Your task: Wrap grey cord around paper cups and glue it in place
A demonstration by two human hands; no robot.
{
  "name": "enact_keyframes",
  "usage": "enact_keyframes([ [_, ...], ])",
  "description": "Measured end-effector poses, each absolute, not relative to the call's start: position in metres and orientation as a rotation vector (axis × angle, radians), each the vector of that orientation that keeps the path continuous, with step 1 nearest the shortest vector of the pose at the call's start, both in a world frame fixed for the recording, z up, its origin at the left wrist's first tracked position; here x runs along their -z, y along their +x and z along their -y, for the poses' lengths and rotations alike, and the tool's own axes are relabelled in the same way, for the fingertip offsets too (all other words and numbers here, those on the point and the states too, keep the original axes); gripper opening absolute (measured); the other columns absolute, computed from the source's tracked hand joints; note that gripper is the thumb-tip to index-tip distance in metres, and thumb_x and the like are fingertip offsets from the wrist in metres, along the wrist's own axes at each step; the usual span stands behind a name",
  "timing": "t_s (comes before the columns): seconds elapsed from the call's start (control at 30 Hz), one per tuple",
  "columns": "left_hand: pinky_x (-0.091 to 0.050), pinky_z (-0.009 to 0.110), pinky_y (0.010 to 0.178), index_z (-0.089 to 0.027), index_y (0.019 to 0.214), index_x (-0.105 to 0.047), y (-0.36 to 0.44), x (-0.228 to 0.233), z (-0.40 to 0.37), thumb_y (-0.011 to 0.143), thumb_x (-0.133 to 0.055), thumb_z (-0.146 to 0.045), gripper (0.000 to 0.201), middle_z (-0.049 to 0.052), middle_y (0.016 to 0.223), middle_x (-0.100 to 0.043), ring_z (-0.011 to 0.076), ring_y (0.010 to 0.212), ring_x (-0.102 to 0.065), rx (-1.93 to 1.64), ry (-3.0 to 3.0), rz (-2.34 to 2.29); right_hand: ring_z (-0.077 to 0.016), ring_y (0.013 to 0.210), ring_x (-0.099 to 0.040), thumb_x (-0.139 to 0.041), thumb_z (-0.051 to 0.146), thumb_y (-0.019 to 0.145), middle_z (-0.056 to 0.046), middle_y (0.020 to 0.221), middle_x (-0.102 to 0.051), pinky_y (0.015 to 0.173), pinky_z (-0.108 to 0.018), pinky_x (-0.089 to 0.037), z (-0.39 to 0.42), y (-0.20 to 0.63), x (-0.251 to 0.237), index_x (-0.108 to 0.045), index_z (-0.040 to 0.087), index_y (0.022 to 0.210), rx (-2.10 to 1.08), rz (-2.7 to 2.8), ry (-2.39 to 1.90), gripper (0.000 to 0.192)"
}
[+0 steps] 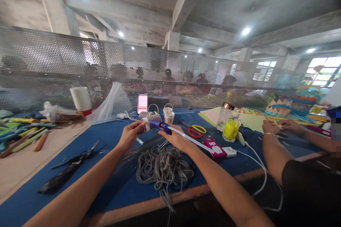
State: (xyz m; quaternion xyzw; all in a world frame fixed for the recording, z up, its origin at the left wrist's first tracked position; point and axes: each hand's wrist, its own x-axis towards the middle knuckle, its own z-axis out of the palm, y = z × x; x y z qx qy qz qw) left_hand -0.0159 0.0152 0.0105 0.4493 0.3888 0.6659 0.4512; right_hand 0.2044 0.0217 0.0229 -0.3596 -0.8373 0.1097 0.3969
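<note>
Gripping near centre frame, the right hand (177, 138) is closed around a blue glue gun (161, 126), whose clear glue stick (190, 138) runs out toward the lower right. The left hand (131, 134) is curled, fingers pinched on a small pale object (146, 123) held against the gun's nozzle; what that object is cannot be told. Directly below both hands, a loose pile of grey cord (163, 168) is spread on the blue table mat (112, 136). Black scissors (77, 159) are seen at lower left of the mat, red-and-yellow scissors (195, 130) just right of centre. A pink power strip (217, 149) with a white cable lies right of the right forearm. A glass jar (224, 117) and a bottle of yellow liquid (231, 127) are noted beyond it. A stack of paper cups (81, 100) stands at upper left, before the perforated metal screen (53, 64). At right of frame, another person's hands (277, 127) are occupied over coloured paper (250, 118).
</note>
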Motion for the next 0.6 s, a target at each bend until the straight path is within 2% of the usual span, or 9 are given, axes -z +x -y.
enact_keyframes([
  [0.6, -0.05, 0.027, 0.074, -0.015, 0.078, -0.074, -0.0146, -0.0081, -0.0157, 0.059, -0.081, -0.038, 0.031, 0.004, 0.079, -0.071, 0.0156, 0.073, -0.062, -1.616, 1.165, -0.97, -0.0163, 0.077, -0.062, -0.055, 0.048, 0.086, -0.003, 0.086, -0.069, 0.072, -0.023, -0.043, -0.0261, 0.2048, -0.0197, -0.064, 0.019, 0.1, -0.232, 2.119, -0.883, 0.033],
])
